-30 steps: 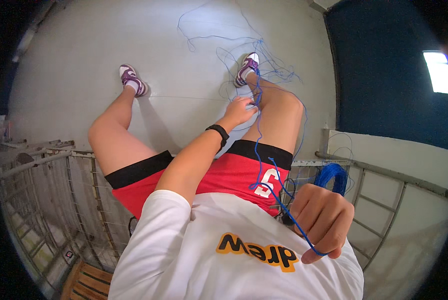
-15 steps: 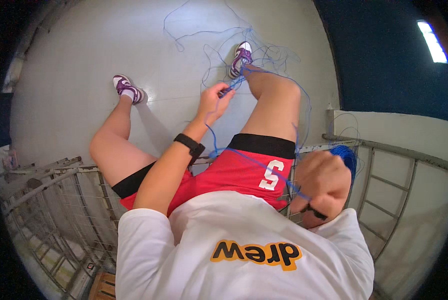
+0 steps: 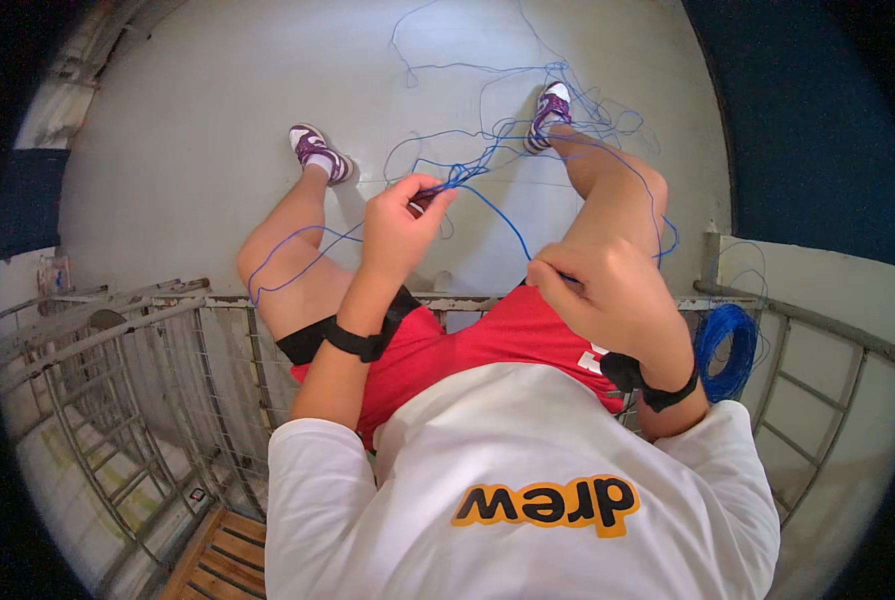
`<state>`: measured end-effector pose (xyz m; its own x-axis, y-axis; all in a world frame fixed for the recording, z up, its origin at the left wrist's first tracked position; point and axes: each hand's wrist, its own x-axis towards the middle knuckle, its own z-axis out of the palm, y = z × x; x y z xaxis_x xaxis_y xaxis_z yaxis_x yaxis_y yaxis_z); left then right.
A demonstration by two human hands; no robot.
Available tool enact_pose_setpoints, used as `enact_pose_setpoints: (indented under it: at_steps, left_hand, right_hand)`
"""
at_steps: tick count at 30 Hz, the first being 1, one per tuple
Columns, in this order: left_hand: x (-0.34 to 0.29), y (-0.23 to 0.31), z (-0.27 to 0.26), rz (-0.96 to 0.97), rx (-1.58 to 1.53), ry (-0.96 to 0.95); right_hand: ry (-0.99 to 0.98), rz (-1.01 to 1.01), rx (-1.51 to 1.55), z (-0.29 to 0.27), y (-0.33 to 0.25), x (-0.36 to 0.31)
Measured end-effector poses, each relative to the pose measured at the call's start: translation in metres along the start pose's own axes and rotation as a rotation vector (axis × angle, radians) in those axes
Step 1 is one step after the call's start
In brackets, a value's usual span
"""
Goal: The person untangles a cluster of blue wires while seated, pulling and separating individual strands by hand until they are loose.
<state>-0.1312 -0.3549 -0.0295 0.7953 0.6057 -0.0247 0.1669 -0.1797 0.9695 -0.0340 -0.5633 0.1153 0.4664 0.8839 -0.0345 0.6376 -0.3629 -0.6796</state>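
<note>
A tangle of thin blue wire point(image 3: 455, 176) rises from the floor to my left hand point(image 3: 404, 228), whose fingers are closed around several strands. One strand slants from that bunch down to my right hand point(image 3: 600, 300), which pinches it over my lap. A loose loop hangs from the left hand across my left thigh. More wire trails around my right shoe point(image 3: 549, 113) and past my right knee. Beside my right elbow hangs a thick coil of the same blue wire point(image 3: 742, 350), which neither hand touches.
Metal rails with mesh point(image 3: 230, 350) run behind my legs, and a ladder-like frame point(image 3: 806, 385) stands at the right. A slatted wooden piece point(image 3: 226, 555) is at the lower left. Further loose wire lies on the pale floor point(image 3: 208, 120). A dark blue wall point(image 3: 808, 130) rises at the right.
My right hand has come from beside my right hip to over my lap, closer to the left hand. A wire loop now lies over my left thigh. The whole view has shifted.
</note>
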Motion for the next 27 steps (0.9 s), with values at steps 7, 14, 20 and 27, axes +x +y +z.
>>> enact_pose_setpoints:
  at_steps: [7,14,20,27]
  left_hand:
    - [-0.014,0.002,0.001,0.054,0.161,0.075]
    - [-0.017,-0.001,-0.003,0.260,0.407,0.143]
    - [-0.017,0.000,0.001,0.114,0.117,0.043]
    - [-0.013,-0.005,-0.005,-0.368,-0.617,-0.408]
  right_hand:
    - [-0.017,-0.047,-0.157,0.014,-0.011,0.030]
    - [-0.002,-0.049,-0.407,0.012,-0.003,0.035]
    - [-0.103,-0.051,-0.355,-0.001,-0.006,0.033]
    - [-0.104,-0.051,-0.342,-0.004,-0.006,0.028]
